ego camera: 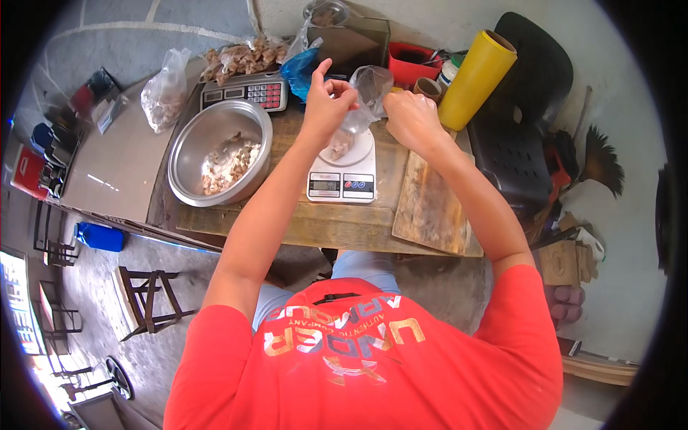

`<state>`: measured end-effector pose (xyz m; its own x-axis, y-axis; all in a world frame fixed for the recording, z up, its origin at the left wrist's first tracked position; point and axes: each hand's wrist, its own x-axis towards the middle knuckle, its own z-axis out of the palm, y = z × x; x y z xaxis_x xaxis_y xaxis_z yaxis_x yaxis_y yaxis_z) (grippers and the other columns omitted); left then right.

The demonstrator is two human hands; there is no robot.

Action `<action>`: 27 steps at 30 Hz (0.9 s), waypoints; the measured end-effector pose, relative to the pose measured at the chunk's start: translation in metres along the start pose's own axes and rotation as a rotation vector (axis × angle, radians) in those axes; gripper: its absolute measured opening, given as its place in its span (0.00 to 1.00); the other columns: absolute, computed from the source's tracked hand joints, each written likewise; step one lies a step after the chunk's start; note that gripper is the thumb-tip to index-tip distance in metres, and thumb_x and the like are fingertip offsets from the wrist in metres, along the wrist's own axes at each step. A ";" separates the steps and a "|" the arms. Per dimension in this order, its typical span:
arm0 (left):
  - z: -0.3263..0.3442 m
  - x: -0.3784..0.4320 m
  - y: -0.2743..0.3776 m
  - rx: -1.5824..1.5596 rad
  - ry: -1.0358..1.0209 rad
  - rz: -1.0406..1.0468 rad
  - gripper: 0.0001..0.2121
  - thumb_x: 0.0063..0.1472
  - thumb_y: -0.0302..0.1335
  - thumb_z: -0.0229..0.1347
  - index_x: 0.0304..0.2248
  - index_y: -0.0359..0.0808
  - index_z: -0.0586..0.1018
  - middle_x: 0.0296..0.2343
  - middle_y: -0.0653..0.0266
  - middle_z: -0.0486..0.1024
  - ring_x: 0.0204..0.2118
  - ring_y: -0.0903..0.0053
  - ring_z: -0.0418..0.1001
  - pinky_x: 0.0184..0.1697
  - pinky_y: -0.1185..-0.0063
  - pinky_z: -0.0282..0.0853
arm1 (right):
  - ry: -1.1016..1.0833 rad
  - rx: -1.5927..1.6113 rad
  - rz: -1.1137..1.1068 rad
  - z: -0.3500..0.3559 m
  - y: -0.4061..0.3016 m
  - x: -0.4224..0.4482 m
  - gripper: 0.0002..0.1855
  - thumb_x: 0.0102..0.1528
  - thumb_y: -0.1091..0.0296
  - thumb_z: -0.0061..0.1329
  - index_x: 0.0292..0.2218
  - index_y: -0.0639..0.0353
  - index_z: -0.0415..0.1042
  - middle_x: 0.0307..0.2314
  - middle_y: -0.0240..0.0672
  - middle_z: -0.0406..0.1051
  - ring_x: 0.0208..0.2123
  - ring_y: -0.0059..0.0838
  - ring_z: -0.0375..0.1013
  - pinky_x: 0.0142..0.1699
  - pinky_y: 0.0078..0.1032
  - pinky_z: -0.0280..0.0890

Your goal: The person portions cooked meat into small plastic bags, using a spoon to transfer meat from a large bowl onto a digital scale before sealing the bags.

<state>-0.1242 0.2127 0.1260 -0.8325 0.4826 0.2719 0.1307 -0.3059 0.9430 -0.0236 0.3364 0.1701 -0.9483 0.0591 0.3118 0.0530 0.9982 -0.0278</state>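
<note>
A clear plastic bag (341, 144) with some chopped pieces in its bottom rests on the round plate of a white digital kitchen scale (365, 164). My left hand (332, 102) is above the scale, thumb and fingertips pinched together at the upper part of the clear plastic, index finger raised. Right of the plastic, my right hand (413, 115) is curled with its knuckles up; what its fingers hold is hidden. Another piece of clear plastic (372, 88) stands between the hands. A steel bowl (220, 156) with chopped pale and brown pieces sits to the left.
A wooden board (434, 204) lies at the right of the wooden table. Behind stand a price scale (247, 92) under bagged brown pieces (244, 58), a blue plastic bag (299, 72), a red container (411, 67) and a yellow roll (477, 80). A filled clear bag (164, 94) lies left.
</note>
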 end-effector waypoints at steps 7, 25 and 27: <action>-0.069 -0.047 -0.120 0.569 0.075 -0.041 0.23 0.45 0.34 0.57 0.42 0.33 0.68 0.31 0.61 0.71 0.35 0.75 0.68 0.41 0.79 0.61 | -0.143 0.032 0.141 0.014 0.010 0.000 0.07 0.38 0.75 0.44 0.24 0.62 0.70 0.22 0.47 0.70 0.30 0.47 0.70 0.36 0.38 0.63; -0.036 -0.060 -0.122 0.919 0.297 0.047 0.12 0.43 0.31 0.55 0.32 0.47 0.77 0.28 0.74 0.75 0.35 0.74 0.70 0.41 0.67 0.52 | -0.254 0.401 0.351 0.067 0.066 -0.018 0.09 0.40 0.72 0.43 0.25 0.58 0.74 0.23 0.46 0.71 0.30 0.41 0.71 0.35 0.31 0.64; -0.034 -0.058 -0.121 0.917 0.289 0.032 0.11 0.44 0.30 0.54 0.31 0.47 0.77 0.28 0.74 0.74 0.35 0.74 0.70 0.40 0.67 0.52 | -0.296 0.523 0.384 0.080 0.078 -0.023 0.09 0.39 0.73 0.43 0.25 0.59 0.74 0.21 0.45 0.71 0.29 0.38 0.72 0.34 0.28 0.64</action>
<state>-0.1104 0.1940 -0.0102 -0.9056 0.2267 0.3584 0.4240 0.5043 0.7523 -0.0224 0.4121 0.0849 -0.9419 0.3261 -0.0802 0.3134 0.7678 -0.5588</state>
